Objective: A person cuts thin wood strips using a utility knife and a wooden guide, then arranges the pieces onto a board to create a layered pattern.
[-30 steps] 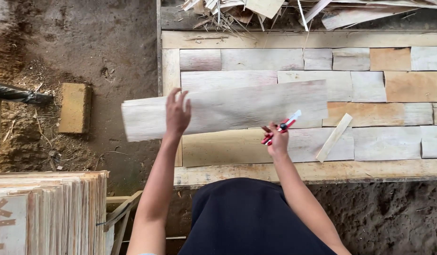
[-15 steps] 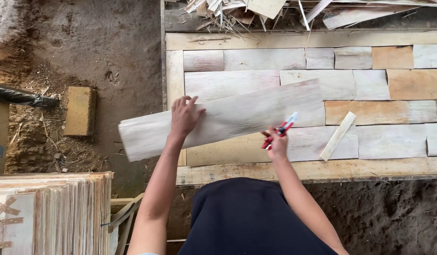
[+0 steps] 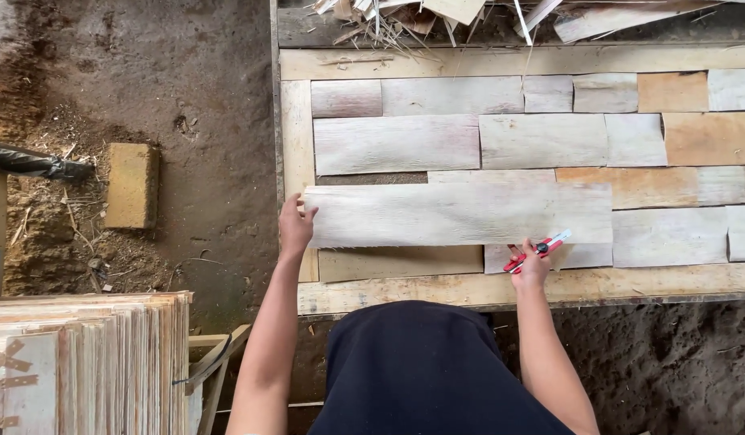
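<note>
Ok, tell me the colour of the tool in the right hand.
Red and white utility knife, clearest in the head view.

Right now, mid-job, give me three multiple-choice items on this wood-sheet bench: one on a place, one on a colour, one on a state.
1. Where is the person's left hand?
A. on the left end of the long pale thin wood sheet
B. on the yellowish block on the dirt
C. on the stack of sheets

2. What colour is the utility knife in the right hand?
A. blue and black
B. red and white
C. green

3. How does the long pale sheet lie?
A. standing on edge
B. rolled up
C. flat and level across the patchwork of wood pieces in the wooden frame

Answers: 1 A, the fingers grip the sheet's left edge. 2 B, the handle shows red with a white part. 3 C, it lies flat over the lower rows, parallel to them.
</note>
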